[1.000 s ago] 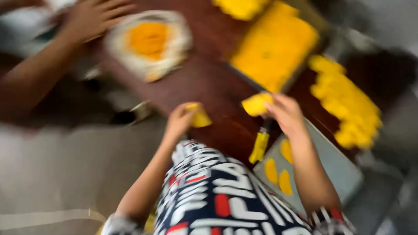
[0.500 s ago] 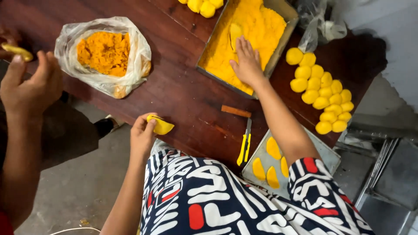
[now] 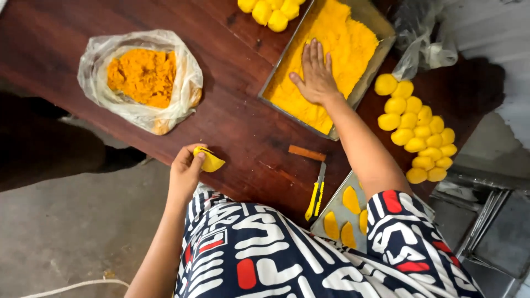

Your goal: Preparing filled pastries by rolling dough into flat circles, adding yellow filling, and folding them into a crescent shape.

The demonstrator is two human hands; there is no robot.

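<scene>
A dark wooden table (image 3: 232,127) fills most of the view, seen from above the person's patterned shirt. On its far right side sits a rectangular metal tray (image 3: 381,25) spread with yellow crumbly filling (image 3: 342,49), and the right hand (image 3: 316,74) lies flat on that filling, palm down, fingers stretched and gripping nothing. To the left lies an open plastic bag (image 3: 99,66) holding a heap of orange paste (image 3: 142,76). A cluster of yellow dough balls (image 3: 417,129) rests at the right edge, with a few more at the top. Near the body, a second flat tray (image 3: 331,207) carries folded yellow pieces (image 3: 350,200), and a yellow utility knife (image 3: 316,194) lies just beside it. The left hand (image 3: 186,171) pinches a small folded yellow dumpling (image 3: 210,161) at the table's near edge.
</scene>
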